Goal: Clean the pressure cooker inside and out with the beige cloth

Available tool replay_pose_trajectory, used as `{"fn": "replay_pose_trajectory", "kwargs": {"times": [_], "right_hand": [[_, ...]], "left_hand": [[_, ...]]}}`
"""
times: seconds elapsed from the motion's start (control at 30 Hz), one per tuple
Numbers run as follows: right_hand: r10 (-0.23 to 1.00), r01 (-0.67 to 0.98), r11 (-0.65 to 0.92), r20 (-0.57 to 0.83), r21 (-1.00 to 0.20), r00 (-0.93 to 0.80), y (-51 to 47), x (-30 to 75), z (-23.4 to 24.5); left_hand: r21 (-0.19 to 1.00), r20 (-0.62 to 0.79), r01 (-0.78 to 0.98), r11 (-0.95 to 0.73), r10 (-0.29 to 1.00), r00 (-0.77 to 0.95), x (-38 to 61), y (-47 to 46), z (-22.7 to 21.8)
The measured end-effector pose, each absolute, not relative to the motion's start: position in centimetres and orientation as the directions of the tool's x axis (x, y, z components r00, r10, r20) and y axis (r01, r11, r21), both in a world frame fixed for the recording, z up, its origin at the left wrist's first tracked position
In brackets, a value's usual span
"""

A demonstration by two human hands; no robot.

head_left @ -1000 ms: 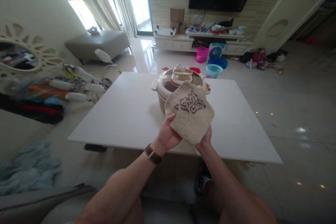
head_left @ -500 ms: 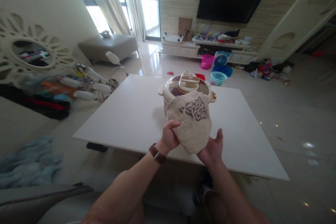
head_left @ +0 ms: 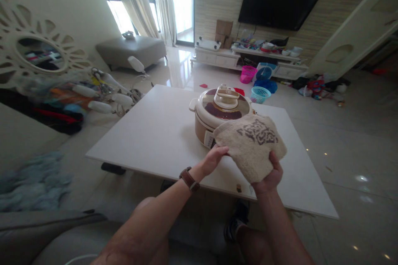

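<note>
A beige folded cloth [head_left: 248, 149] with a dark brown pattern is held up over the table. My left hand [head_left: 214, 160] pinches its left edge, thumb on top. Under its right side, my right hand [head_left: 271, 174] supports it, with the thumb pressed on the upper face and the other fingers hidden beneath. Just behind the cloth stands a cream and brown electric cooker [head_left: 203, 126] with its lid [head_left: 214, 112] on. The cloth covers part of the cooker's front right side.
The cooker rests on a white table [head_left: 146, 128]. A small brown object [head_left: 239, 188] lies at the near edge. Beyond the table are a turquoise basket [head_left: 260, 95] and a pink basket [head_left: 248, 74]. A floor lamp [head_left: 115, 99] stands on the left.
The cloth has moved right, uncovering more of the cooker's front. My right thumb, stretched away from the cloth before, now presses on it. The view has shifted slightly.
</note>
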State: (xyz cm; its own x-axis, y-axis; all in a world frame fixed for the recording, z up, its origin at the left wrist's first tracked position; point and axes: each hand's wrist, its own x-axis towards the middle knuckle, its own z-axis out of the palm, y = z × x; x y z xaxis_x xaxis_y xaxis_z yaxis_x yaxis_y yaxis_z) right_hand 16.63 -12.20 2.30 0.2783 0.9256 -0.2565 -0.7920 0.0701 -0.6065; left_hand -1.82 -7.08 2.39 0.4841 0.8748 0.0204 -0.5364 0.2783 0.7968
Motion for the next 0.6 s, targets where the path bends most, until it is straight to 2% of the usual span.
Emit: {"fn": "replay_pose_trajectory", "kwargs": {"times": [0.13, 0.23, 0.3, 0.37, 0.47, 0.53, 0.6], "right_hand": [[0.833, -0.631, 0.334, -0.093, -0.700, 0.545, -10.6, 19.8, 4.0], [0.751, -0.498, 0.435, -0.002, -0.750, 0.660, -9.3, 20.3, 3.7], [0.691, -0.396, 0.423, 0.008, -0.815, 0.723, -8.4, 19.3, 2.5], [0.665, -0.273, 0.340, 0.025, -0.900, 0.746, -7.9, 17.3, 0.8], [0.813, -0.085, 0.154, 0.077, -0.984, 0.577, -7.7, 13.2, -1.8], [0.856, -0.019, 0.177, 0.144, -0.984, 0.497, -7.6, 11.0, -3.0], [0.846, -0.055, 0.216, 0.158, -0.975, 0.510, -7.0, 10.1, -3.6]], "left_hand": [[0.935, 0.104, -0.344, 0.090, 0.856, 0.506, -2.2, -7.0, 2.3], [0.967, 0.119, -0.253, -0.014, 0.906, 0.405, -2.3, -7.1, 2.3], [0.970, 0.128, -0.236, -0.056, 0.944, 0.304, -2.3, -7.0, 2.2], [0.963, 0.132, -0.259, -0.080, 0.973, 0.189, -2.3, -6.8, 2.2], [0.946, 0.150, -0.290, -0.145, 0.989, -0.005, -2.7, -6.3, 2.2], [0.939, 0.173, -0.280, -0.200, 0.978, -0.118, -3.3, -5.8, 2.0], [0.939, 0.174, -0.262, -0.222, 0.965, -0.195, -3.9, -5.1, 1.6]]}}
